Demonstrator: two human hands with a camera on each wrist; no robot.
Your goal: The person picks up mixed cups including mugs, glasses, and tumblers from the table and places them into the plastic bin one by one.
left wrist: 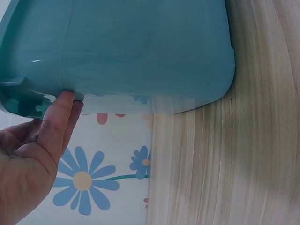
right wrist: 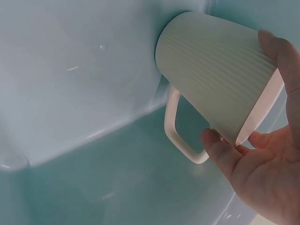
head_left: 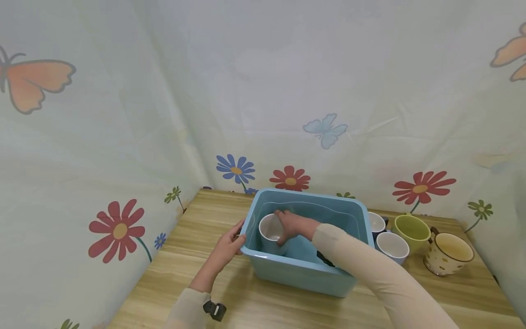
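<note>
A blue plastic tub (head_left: 302,276) stands on the wooden table, and my left hand (head_left: 227,244) grips its left rim. In the left wrist view, the fingers (left wrist: 56,119) reach under the lip of that rim. Inside the tub, at its left end, is a white ribbed mug (right wrist: 220,70) with a looped handle (right wrist: 173,129). My right hand (head_left: 291,225) reaches in from above and holds this mug at its rim, thumb and fingers on opposite sides. The mug's base is down at the tub floor.
To the tub's right several mugs stand close together: a white-lined mug (head_left: 376,223), another pale mug (head_left: 393,246), a green mug (head_left: 411,233) and a cream patterned mug (head_left: 448,256). A flowered curtain (head_left: 255,91) hangs behind the wooden table (head_left: 164,292).
</note>
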